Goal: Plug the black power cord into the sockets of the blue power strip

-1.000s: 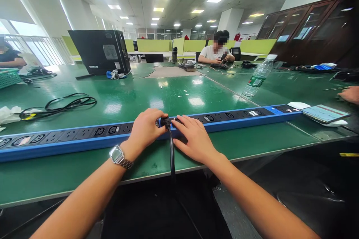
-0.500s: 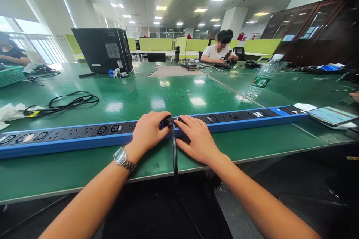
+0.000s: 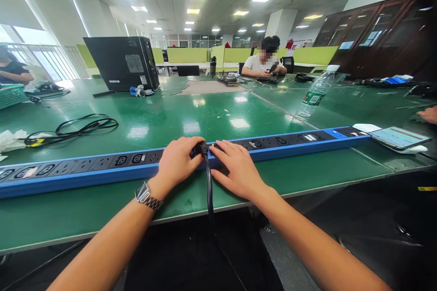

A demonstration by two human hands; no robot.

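A long blue power strip (image 3: 92, 173) with black sockets lies across the front of the green table (image 3: 177, 122). At its middle, my left hand (image 3: 179, 161) grips a black plug (image 3: 204, 148) between thumb and fingers. The plug's thick black cable (image 3: 209, 191) hangs down over the table's front edge. Just right of the plug, my right hand (image 3: 237, 168) rests over the strip with its thumb apart from its fingers and nothing visible in it. How far the plug sits in a socket is hidden.
Behind the strip are a black cable coil (image 3: 88, 122), a dark computer case (image 3: 119, 63) and a tilted plastic bottle (image 3: 316, 93). A phone (image 3: 399, 137) lies at the strip's right end. A person (image 3: 264, 61) sits across; another person's hand (image 3: 428, 115) shows at right.
The camera view has shifted slightly. Both hands keep nearly the same pose at the plug and strip.
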